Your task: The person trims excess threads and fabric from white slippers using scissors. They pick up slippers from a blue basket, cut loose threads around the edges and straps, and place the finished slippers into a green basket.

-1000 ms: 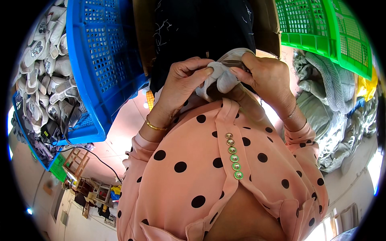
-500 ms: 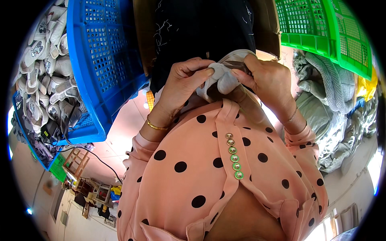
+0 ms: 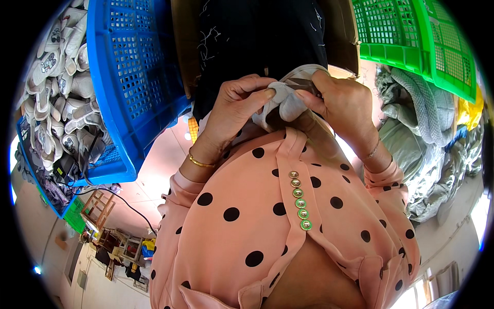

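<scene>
Close to my lap, both hands hold a pale, soft piece that looks like a white shoe upper (image 3: pixel 291 109). My left hand (image 3: pixel 237 101) is closed, pinching a rounded grey-white flap of it between thumb and fingertips. Opposite, my right hand (image 3: pixel 343 99) is curled round the far right edge, with its thumb pressed against the flap. The upper's curved rim arches up between the two hands. Part of the piece is hidden behind my fingers, so its full shape does not show.
On the left, a tilted blue plastic crate (image 3: pixel 128 110) stands beside a heap of white shoe uppers (image 3: pixel 49 92). A cardboard box (image 3: pixel 340 36) lies ahead, round my dark-clothed legs. At right are green crates (image 3: pixel 427 67) above grey cloth and bagged material (image 3: pixel 417 134).
Almost nothing differs. Both hands keep the same pinch on the upper, and the flap between them has shifted very slightly.
</scene>
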`<action>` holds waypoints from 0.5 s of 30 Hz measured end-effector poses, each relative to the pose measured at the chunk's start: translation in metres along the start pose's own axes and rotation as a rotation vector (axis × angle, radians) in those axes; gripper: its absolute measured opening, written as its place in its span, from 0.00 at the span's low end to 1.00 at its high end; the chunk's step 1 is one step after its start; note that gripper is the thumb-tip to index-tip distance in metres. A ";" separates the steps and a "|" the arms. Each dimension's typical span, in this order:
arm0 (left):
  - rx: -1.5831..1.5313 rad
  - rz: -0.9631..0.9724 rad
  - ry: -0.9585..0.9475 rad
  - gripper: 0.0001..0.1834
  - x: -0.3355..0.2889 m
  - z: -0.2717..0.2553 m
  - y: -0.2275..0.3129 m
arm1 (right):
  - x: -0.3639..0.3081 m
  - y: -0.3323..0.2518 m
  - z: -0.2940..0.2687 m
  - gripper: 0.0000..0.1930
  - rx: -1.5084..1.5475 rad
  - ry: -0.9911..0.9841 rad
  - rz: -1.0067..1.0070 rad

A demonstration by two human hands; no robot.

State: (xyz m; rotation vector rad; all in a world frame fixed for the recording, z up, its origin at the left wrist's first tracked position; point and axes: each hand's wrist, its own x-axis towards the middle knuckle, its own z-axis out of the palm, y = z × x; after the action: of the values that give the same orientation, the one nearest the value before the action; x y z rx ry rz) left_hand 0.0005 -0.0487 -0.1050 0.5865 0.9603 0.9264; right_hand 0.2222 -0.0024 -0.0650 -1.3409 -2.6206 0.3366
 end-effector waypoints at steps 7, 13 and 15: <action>0.007 0.000 0.008 0.11 0.000 0.000 -0.001 | 0.000 -0.002 0.003 0.22 -0.008 0.027 0.005; 0.022 -0.005 0.007 0.12 0.002 0.003 -0.003 | 0.007 -0.013 0.015 0.21 0.435 0.112 0.148; -0.023 -0.031 0.019 0.12 0.002 0.001 -0.005 | 0.009 -0.010 0.014 0.21 0.553 0.088 0.212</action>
State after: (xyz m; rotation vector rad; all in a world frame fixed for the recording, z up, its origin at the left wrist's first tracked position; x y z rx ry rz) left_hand 0.0036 -0.0496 -0.1088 0.5427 0.9721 0.9159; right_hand 0.2052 -0.0025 -0.0751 -1.3809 -2.0862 0.9270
